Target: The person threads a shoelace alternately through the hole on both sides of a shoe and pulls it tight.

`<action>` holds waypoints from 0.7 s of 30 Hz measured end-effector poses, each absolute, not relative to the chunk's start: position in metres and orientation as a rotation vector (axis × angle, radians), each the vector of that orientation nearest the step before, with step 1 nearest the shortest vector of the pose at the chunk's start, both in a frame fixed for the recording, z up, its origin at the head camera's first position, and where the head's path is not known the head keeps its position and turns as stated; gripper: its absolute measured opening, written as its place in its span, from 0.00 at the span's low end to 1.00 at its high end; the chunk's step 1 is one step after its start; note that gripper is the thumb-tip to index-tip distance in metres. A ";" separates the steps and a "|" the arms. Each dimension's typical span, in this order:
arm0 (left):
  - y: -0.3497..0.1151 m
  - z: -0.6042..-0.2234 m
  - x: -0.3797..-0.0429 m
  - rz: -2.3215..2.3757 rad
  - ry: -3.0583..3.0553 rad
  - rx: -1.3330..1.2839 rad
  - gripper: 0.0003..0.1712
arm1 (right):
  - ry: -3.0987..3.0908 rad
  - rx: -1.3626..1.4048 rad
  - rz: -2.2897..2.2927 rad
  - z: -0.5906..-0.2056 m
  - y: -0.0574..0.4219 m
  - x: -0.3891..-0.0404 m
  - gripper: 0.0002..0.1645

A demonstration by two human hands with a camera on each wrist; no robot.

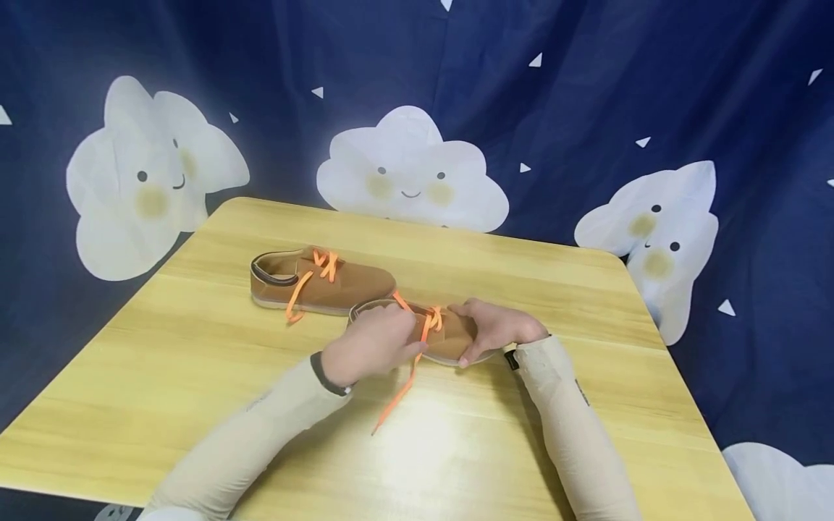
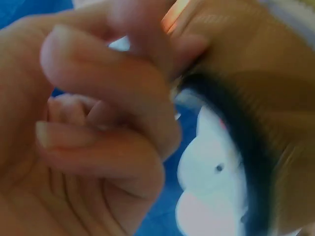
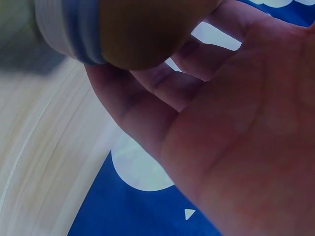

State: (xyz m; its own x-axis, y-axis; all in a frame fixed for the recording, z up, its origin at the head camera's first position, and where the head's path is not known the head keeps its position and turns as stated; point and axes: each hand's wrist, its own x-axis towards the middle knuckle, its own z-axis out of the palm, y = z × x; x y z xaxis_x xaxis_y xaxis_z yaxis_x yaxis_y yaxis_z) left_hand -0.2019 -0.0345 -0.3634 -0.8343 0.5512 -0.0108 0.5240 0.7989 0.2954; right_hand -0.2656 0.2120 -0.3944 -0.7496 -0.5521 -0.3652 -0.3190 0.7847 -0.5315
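Two brown shoes with orange laces are on the wooden table. The nearer shoe (image 1: 456, 336) has its toe to the right, and my right hand (image 1: 495, 325) grips that toe, thumb on the near side and fingers on the far side. In the right wrist view, the fingers curl round the rounded toe (image 3: 142, 34). My left hand (image 1: 378, 340) is over the shoe's opening with curled fingers, hiding most of the collar. Up close, its fingertips pinch at the dark-lined collar (image 2: 236, 128). One orange lace end (image 1: 404, 387) trails past the left thumb onto the table.
The other brown shoe (image 1: 355, 282) stands just behind and to the left, toe to the right, its lace hanging down the near side. A dark blue curtain (image 1: 508, 87) with white clouds hangs behind the table (image 1: 195, 376).
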 end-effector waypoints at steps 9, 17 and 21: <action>-0.021 -0.387 -0.201 0.570 3.005 0.910 0.14 | 2.469 -0.665 -0.630 -0.395 0.212 -0.263 0.65; -0.023 -0.381 -0.199 0.426 3.182 1.094 0.18 | 2.465 -0.688 -0.654 -0.396 0.216 -0.266 0.53; -0.026 -0.376 -0.198 0.401 3.209 1.261 0.19 | 2.479 -0.690 -0.642 -0.394 0.217 -0.267 0.54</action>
State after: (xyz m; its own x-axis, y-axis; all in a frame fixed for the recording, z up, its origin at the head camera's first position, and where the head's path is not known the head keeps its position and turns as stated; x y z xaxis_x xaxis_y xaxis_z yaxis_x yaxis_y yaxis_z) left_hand -0.1979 -0.0257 -0.3762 -0.6896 0.6162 0.3804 0.6909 0.7173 0.0905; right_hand -0.2666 0.2166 -0.3945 -0.7554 -0.5715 -0.3206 -0.3440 0.7623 -0.5482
